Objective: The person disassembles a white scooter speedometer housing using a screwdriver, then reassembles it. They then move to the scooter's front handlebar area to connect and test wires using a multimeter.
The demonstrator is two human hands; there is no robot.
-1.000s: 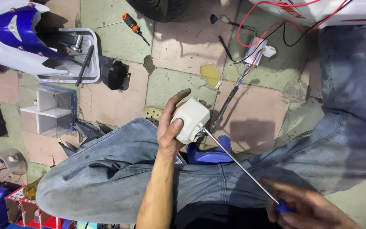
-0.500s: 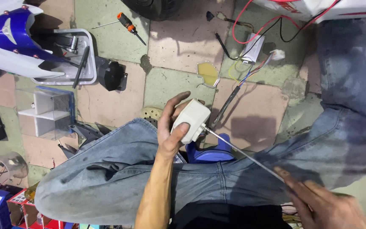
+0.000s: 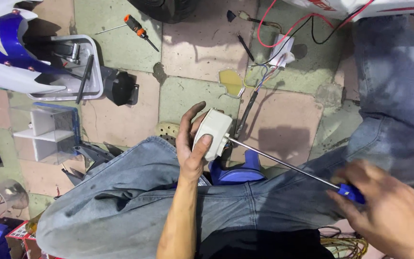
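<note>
Single view, from a camera worn on the head, aimed almost straight down over a seated lap in blue jeans (image 3: 135, 201). Close to the body: left hand (image 3: 190, 144) near frame centre, right hand (image 3: 384, 211) cut off at the lower right corner. Beyond the knees, tiled floor (image 3: 120, 120) filling the upper half, farther off. Top edge reaching a dark tyre (image 3: 168, 7); left edge taking in a blue and white scooter panel (image 3: 5, 43). No second view to compare.

Matt white plastic housing (image 3: 212, 133), shiny metal screwdriver (image 3: 283, 164) shaft with blue plastic handle, faded denim jeans (image 3: 135, 201).
</note>
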